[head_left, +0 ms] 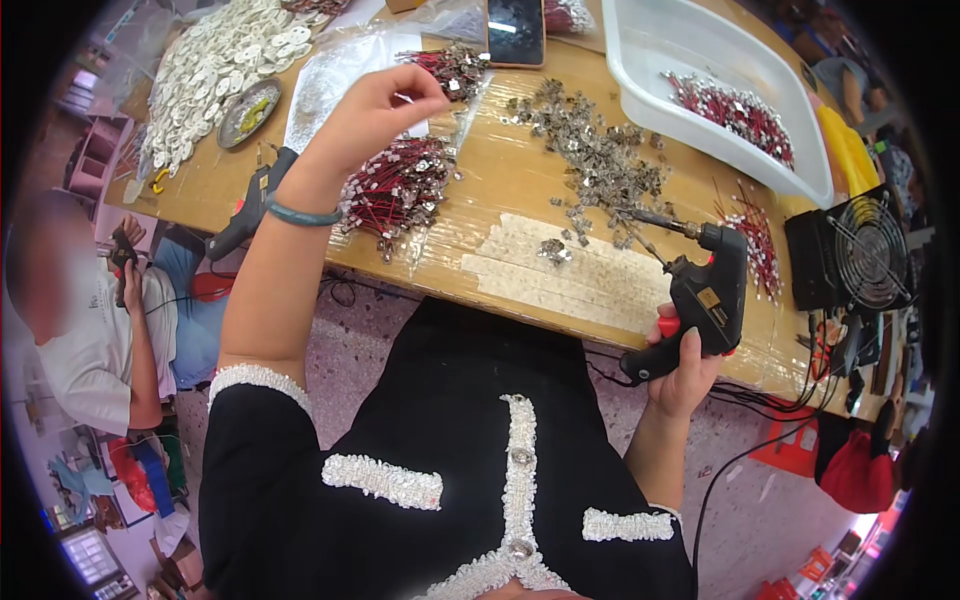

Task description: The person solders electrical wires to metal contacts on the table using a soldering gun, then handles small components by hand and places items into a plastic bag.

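My right hand [685,370] is wrapped round the handle of a black soldering gun [708,300] with a red trigger. Its metal tip points left over the heap of small metal pieces [600,150]. Raised above the table at the upper left, my left hand [385,105] has thumb and forefinger curled together in a pinch; whatever they hold, if anything, is too small to make out. Below that hand lies a bundle of red wires with metal ends [400,190]. A second wire bundle [450,70] sits just beyond it.
A white plastic tub [630,80] with more red wires stands at the back right, near a black fan [868,248]. White oval pieces [225,60] are heaped at left, beside another soldering gun [255,200]. A co-worker [110,320] sits left; a phone [515,30] lies at back.
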Action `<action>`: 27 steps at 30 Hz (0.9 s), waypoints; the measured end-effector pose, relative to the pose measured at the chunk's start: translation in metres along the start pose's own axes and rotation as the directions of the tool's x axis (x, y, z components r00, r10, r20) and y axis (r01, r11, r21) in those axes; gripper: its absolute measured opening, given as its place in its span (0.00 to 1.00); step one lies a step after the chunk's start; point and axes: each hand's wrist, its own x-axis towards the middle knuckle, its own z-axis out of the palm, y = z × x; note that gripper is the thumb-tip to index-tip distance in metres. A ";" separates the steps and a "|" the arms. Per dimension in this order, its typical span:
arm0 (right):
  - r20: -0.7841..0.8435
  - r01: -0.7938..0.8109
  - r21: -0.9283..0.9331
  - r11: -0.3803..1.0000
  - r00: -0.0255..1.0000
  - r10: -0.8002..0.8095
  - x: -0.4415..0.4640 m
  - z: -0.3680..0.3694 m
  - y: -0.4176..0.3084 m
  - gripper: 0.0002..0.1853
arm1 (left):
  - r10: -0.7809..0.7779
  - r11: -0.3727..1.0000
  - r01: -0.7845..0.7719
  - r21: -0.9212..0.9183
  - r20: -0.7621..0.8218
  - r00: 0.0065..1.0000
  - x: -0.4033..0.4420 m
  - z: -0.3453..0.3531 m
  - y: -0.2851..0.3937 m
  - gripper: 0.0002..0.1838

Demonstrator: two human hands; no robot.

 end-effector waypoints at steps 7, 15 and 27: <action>0.011 0.023 0.014 1.000 1.000 -0.023 0.000 0.000 0.001 0.20 | 0.150 0.986 -0.132 0.103 -0.199 0.969 -0.019 0.048 0.027 0.05; 0.009 0.018 0.019 1.000 1.000 -0.018 -0.001 -0.003 0.002 0.20 | 0.000 0.971 -0.052 0.231 0.221 0.975 -0.013 0.114 0.031 0.09; 0.054 0.016 0.004 1.000 0.998 -0.017 0.000 -0.006 0.003 0.20 | -0.048 0.982 -0.002 0.187 0.262 0.964 -0.073 0.088 0.055 0.09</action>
